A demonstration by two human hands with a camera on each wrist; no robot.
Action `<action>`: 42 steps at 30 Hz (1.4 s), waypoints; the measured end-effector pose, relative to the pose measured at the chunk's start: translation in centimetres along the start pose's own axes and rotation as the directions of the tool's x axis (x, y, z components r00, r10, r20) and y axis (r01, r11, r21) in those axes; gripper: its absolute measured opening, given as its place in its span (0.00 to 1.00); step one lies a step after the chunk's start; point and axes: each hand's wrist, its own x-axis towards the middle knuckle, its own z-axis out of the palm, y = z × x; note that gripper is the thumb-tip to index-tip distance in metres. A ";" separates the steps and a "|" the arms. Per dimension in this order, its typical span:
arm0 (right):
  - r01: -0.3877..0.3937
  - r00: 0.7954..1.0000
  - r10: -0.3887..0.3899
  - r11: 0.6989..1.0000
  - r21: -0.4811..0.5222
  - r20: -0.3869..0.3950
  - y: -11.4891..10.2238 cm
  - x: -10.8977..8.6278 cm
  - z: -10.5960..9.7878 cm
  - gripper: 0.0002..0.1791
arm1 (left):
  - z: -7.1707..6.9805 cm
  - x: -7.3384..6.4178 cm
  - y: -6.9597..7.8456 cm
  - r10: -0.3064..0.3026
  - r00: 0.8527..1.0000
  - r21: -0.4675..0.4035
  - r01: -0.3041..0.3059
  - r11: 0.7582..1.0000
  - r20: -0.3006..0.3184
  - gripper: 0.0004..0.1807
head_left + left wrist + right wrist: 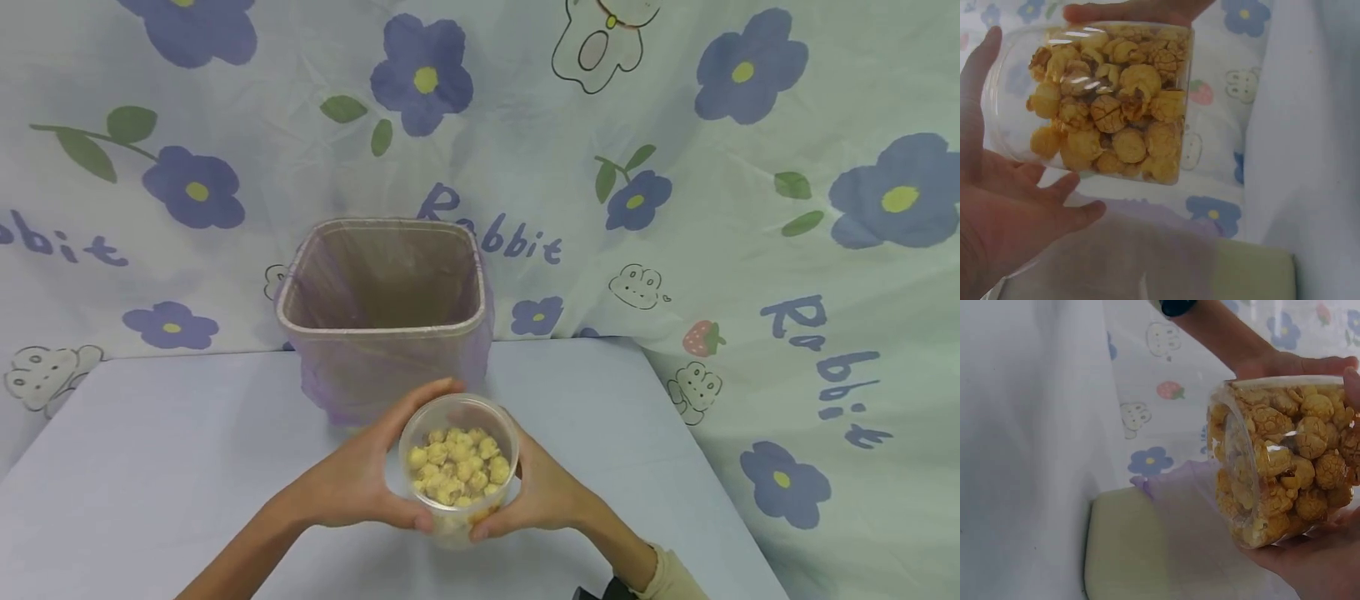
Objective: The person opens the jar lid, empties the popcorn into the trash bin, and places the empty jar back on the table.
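A clear plastic jar of popcorn (pixel 459 462) is held up between both hands over the near part of the table. On its left side, my left hand (pixel 348 477) grips it with thumb and fingers curved round the wall. From the other side my right hand (pixel 551 492) holds it the same way. In the left wrist view, some lower fingers (pixel 1079 215) of the left hand stand apart from the jar. Round yellow popcorn pieces (pixel 1310 434) show through the wall. Whether a clear lid covers the top, I cannot tell.
Just behind the hands stands a pale bin (pixel 382 331) with a thin purple bag over its rim. A white table (pixel 187 433) lies beneath. A flowered curtain (pixel 517 158) hangs behind and along the right side.
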 end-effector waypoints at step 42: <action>0.017 1.000 -0.016 0.999 -0.048 0.019 1.1 0.2 0.0 0.60 | -0.5 1.8 -1.8 0.085 0.983 -0.203 -0.051 0.978 0.163 0.58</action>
